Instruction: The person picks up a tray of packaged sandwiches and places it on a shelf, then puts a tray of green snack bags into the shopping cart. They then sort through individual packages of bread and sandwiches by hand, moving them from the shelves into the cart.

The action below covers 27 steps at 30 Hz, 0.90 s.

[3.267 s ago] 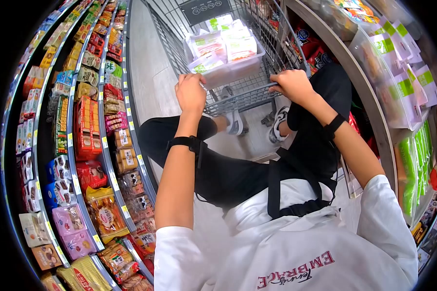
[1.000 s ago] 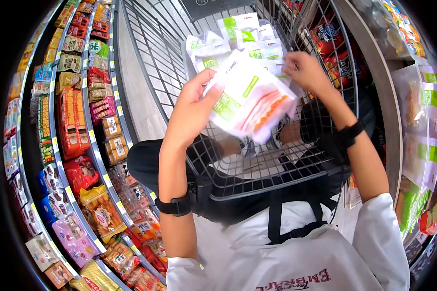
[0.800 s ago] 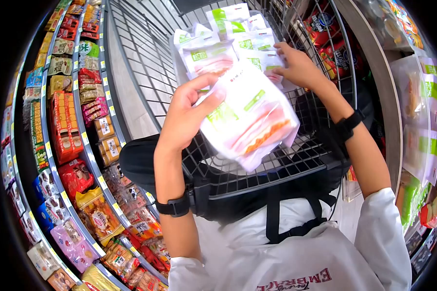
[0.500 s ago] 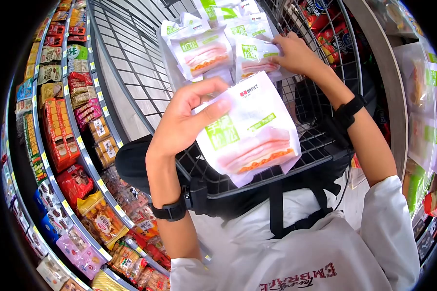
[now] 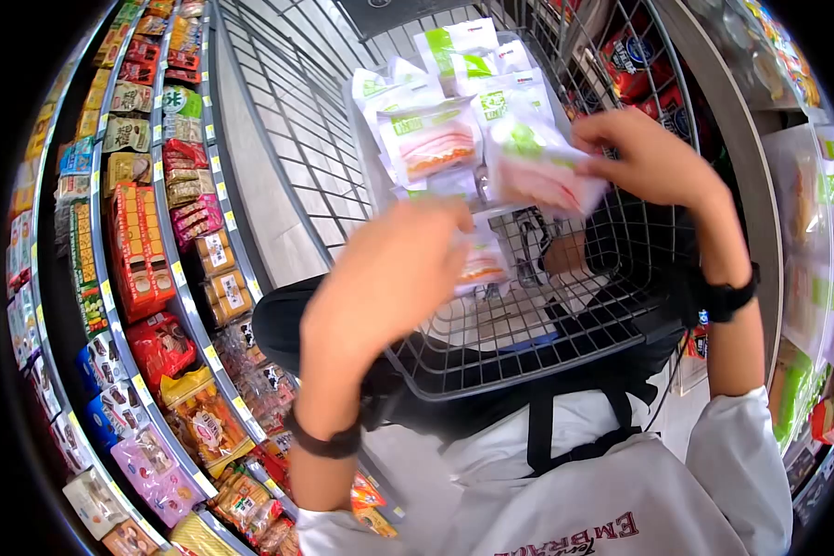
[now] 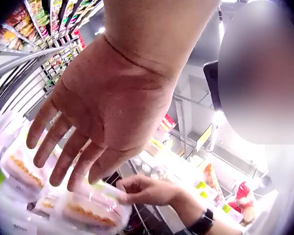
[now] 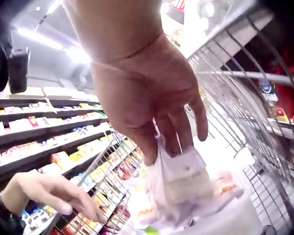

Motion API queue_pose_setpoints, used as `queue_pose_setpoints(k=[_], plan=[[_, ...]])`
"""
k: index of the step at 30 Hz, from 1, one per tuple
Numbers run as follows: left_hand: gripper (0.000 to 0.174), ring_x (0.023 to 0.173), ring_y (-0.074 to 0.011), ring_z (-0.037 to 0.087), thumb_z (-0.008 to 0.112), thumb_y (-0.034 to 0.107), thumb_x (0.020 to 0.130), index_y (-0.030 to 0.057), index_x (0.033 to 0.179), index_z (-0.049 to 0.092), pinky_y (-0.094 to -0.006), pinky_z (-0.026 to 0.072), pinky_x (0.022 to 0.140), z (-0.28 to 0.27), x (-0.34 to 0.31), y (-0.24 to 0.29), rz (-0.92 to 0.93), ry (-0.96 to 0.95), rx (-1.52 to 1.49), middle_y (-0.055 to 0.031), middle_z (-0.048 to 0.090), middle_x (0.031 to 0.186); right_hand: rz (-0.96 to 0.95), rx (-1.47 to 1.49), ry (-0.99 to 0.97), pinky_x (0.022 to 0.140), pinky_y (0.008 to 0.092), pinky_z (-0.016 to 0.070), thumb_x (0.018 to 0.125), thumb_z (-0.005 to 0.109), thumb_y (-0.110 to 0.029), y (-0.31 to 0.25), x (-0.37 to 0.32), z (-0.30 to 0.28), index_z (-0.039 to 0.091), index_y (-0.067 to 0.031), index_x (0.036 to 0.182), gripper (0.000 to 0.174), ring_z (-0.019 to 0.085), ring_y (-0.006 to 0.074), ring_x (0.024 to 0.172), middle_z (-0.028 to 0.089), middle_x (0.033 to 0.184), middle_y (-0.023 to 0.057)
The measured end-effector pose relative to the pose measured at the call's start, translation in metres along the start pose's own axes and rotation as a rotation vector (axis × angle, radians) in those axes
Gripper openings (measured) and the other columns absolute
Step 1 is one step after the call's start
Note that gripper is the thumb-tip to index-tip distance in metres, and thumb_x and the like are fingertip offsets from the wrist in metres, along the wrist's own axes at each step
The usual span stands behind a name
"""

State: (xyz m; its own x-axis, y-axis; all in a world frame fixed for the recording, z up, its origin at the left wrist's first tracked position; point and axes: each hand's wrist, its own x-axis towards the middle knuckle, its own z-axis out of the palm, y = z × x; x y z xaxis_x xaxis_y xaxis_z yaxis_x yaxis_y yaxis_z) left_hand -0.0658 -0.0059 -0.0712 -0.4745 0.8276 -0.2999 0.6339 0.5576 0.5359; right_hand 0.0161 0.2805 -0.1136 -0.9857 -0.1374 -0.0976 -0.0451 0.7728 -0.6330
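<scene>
My right hand (image 5: 653,157) pinches the edge of a sandwich packet (image 5: 537,171), white with a green label and a printed sandwich; the packet (image 7: 183,183) hangs from those fingertips in the right wrist view. My left hand (image 5: 389,278) is blurred in the head view. In the left wrist view the left hand (image 6: 112,107) has its fingers stretched out and holds nothing. Another sandwich packet (image 5: 484,264) shows just beyond the left fingers, over the cart basket and partly hidden by them. Several more packets (image 5: 428,148) stand upright in a translucent tub (image 5: 371,153) inside the cart.
The wire shopping cart (image 5: 519,375) reaches to my lap. Snack shelves (image 5: 157,278) curve along the left side. At the right, a shelf edge (image 5: 737,139) runs close beside the cart, with red bags (image 5: 630,69) and more packets (image 5: 811,278) there.
My hands have left the cart handle. The left hand took a sandwich packet and has now let it go. The right hand has lifted another from the tub's near right corner.
</scene>
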Motion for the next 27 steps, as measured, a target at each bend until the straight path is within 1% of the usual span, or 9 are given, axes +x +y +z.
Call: queue_pose_setpoints(k=[2, 5, 7, 10, 15, 16, 20, 25, 27], plan=[[0.024, 0.101, -0.0338, 0.064, 0.061, 0.013, 0.086, 0.0009, 0.107, 0.063, -0.0397, 0.0485, 0.09, -0.033, 0.023, -0.013, -0.042, -0.002, 0.018, -0.0191, 0.067, 0.105, 0.121, 0.022, -0.411, 0.075, 0.0332, 0.0492, 0.078, 0.074, -0.005, -0.024, -0.003, -0.033, 0.061, 0.0022, 0.091, 0.02, 0.058, 0.0139, 0.077, 0.065, 0.081, 0.0104], [0.038, 0.097, -0.0332, 0.066, 0.068, 0.021, 0.084, -0.0052, 0.111, 0.062, -0.0422, 0.0515, 0.083, -0.031, 0.085, -0.069, 0.005, 0.232, 0.194, -0.022, 0.067, 0.107, 0.088, 0.273, -0.393, 0.078, 0.0328, 0.0509, 0.081, 0.076, -0.014, -0.02, 0.002, -0.032, 0.065, -0.0005, 0.101, 0.026, 0.062, 0.0146, 0.086, 0.068, 0.09, 0.0087], [0.04, 0.099, -0.0355, 0.066, 0.071, 0.024, 0.081, -0.0055, 0.107, 0.065, -0.0433, 0.0521, 0.082, -0.012, 0.121, -0.099, -0.192, 0.186, 0.246, -0.0243, 0.065, 0.111, 0.191, 0.111, -0.102, 0.084, 0.0362, 0.0523, 0.081, 0.077, -0.029, 0.013, 0.03, 0.0, 0.066, -0.0013, 0.109, 0.041, 0.066, 0.0212, 0.099, 0.07, 0.101, 0.0127], [0.028, 0.11, -0.0389, 0.062, 0.061, 0.017, 0.083, 0.002, 0.107, 0.068, -0.0485, 0.0517, 0.09, 0.0, 0.135, -0.099, -0.43, 0.114, 0.26, -0.0199, 0.061, 0.125, 0.276, -0.086, 0.277, 0.091, 0.0424, 0.0501, 0.074, 0.078, -0.022, 0.062, 0.07, 0.05, 0.056, 0.0019, 0.121, 0.057, 0.063, 0.0373, 0.105, 0.064, 0.113, 0.0258], [0.032, 0.109, -0.0336, 0.064, 0.061, 0.009, 0.084, 0.002, 0.115, 0.067, -0.0426, 0.0513, 0.093, -0.007, 0.074, -0.062, 0.001, 0.453, 0.361, -0.0163, 0.062, 0.125, 0.429, -0.087, 0.464, 0.099, 0.0457, 0.0455, 0.07, 0.08, -0.021, 0.098, 0.098, 0.08, 0.057, -0.0068, 0.126, 0.062, 0.052, 0.0434, 0.114, 0.051, 0.124, 0.0242], [0.031, 0.107, -0.0292, 0.065, 0.062, 0.006, 0.085, -0.0003, 0.115, 0.065, -0.0401, 0.0512, 0.093, -0.016, 0.06, -0.048, -0.017, 0.402, -0.172, -0.0143, 0.063, 0.122, 0.463, -0.006, 0.445, 0.101, 0.0468, 0.0439, 0.069, 0.08, -0.021, 0.103, 0.102, 0.084, 0.058, -0.0113, 0.127, 0.063, 0.047, 0.0454, 0.118, 0.046, 0.127, 0.0242], [0.039, 0.102, -0.0199, 0.066, 0.065, -0.001, 0.086, -0.0085, 0.123, 0.055, -0.0336, 0.0522, 0.091, -0.006, 0.009, -0.052, -0.092, 0.332, -1.499, -0.0148, 0.065, 0.116, 0.381, -0.055, 0.569, 0.097, 0.0461, 0.0451, 0.075, 0.078, -0.02, 0.103, 0.101, 0.087, 0.07, -0.0094, 0.097, 0.026, 0.05, 0.0401, 0.118, 0.056, 0.125, 0.0143], [0.043, 0.099, -0.0172, 0.065, 0.07, 0.003, 0.083, -0.0073, 0.122, 0.056, -0.0317, 0.052, 0.087, 0.011, -0.006, -0.052, -0.016, 0.178, -1.467, -0.0115, 0.066, 0.112, 0.221, -0.074, 0.621, 0.065, 0.0399, 0.0503, 0.076, 0.078, -0.023, 0.073, 0.082, 0.061, 0.065, -0.0004, 0.09, 0.029, 0.065, 0.0361, 0.072, 0.065, 0.077, 0.0186], [0.039, 0.096, -0.0115, 0.061, 0.073, 0.006, 0.081, -0.0063, 0.116, 0.061, -0.028, 0.0495, 0.084, 0.015, -0.002, -0.061, -0.001, 0.007, -1.129, -0.0062, 0.067, 0.105, 0.155, -0.072, 0.688, 0.062, 0.0362, 0.0494, 0.078, 0.078, -0.024, 0.065, 0.078, 0.051, 0.065, -0.0005, 0.086, 0.028, 0.064, 0.029, 0.063, 0.064, 0.07, 0.0158]])
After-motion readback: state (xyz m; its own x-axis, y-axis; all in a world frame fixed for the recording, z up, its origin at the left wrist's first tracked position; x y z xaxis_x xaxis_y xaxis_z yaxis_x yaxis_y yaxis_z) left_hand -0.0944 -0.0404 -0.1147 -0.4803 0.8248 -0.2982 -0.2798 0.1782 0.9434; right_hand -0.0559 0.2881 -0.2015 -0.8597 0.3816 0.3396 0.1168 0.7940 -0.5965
